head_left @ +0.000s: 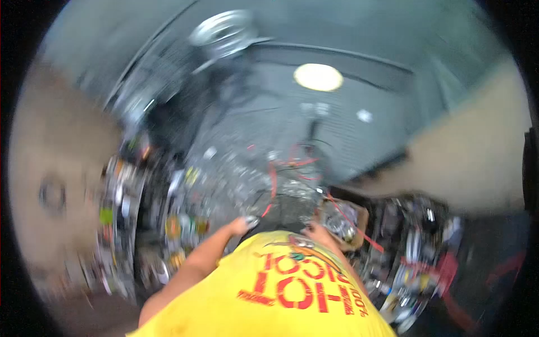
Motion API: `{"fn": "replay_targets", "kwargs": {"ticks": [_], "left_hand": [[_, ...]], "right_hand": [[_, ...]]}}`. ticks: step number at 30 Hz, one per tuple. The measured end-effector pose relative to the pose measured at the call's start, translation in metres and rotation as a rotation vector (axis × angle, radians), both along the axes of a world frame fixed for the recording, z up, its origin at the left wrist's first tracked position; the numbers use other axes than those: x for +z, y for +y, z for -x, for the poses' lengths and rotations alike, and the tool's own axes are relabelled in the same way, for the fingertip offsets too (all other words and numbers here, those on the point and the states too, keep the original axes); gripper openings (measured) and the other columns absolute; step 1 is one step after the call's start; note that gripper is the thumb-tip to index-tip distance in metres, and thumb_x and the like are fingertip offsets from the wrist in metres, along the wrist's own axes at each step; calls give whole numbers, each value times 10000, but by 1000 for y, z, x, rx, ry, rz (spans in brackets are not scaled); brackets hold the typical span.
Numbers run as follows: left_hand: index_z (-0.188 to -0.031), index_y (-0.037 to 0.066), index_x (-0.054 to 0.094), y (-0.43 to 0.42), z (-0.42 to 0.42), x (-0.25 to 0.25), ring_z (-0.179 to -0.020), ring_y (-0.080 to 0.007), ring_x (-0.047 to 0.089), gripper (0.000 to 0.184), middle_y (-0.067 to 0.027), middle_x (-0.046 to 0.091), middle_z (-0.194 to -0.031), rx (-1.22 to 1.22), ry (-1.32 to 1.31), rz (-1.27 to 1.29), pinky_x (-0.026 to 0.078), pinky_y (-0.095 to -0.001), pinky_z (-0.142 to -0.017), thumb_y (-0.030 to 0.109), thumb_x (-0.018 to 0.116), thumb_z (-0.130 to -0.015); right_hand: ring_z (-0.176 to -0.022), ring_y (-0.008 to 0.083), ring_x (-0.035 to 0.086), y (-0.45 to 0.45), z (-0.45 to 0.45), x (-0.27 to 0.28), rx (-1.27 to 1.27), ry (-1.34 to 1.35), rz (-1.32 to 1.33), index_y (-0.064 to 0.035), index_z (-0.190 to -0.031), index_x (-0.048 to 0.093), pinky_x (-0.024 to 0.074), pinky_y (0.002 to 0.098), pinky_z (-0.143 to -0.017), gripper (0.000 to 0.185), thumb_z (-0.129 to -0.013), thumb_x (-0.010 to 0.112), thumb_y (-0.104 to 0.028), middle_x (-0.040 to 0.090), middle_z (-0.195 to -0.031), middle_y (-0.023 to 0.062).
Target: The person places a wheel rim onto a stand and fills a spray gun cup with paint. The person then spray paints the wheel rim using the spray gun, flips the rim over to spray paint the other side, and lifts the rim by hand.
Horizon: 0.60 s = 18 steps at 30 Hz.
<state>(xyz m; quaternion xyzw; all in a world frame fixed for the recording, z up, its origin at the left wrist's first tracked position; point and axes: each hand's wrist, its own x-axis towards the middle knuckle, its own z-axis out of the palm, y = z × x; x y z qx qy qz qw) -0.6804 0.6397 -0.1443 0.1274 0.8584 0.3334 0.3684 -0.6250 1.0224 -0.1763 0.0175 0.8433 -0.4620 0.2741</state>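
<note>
Left shelf (pixel 136 216): crowded with blurred small goods, seemingly stacked to save room.
Orange-and-green container (pixel 185 226): near the left hand, presumably kept within reach.
Left hand (pixel 241 226): fingertips meet a silvery item (pixel 252 222); blur leaves me unable to tell whether the grip holds it.
Red cord (pixel 274 182): its lower end is just beside the left hand.
Right hand (pixel 316 231): in front of the yellow shirt (pixel 210 314); I cannot tell its grip.
Cardboard box (pixel 363 224): open, just beside the right hand, probably keeping loose pieces (pixel 340 220) together.
</note>
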Motion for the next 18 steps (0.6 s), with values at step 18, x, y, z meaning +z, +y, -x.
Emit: {"fn": "replay_targets", "kwargs": {"ticks": [18], "left_hand": [[-1201, 33, 611, -253, -232, -88, -1048, -440, 635, 509, -257, 663, -1133, 1753, -4, 277, 504, -524, -902, 478, 451, -1011]], "right_hand": [[-689, 160, 623, -184, 191, 25, 600, -224, -141, 13, -1109, 659, 493, 325, -655, 332, -921, 653, -260, 689, -811, 107]]}}
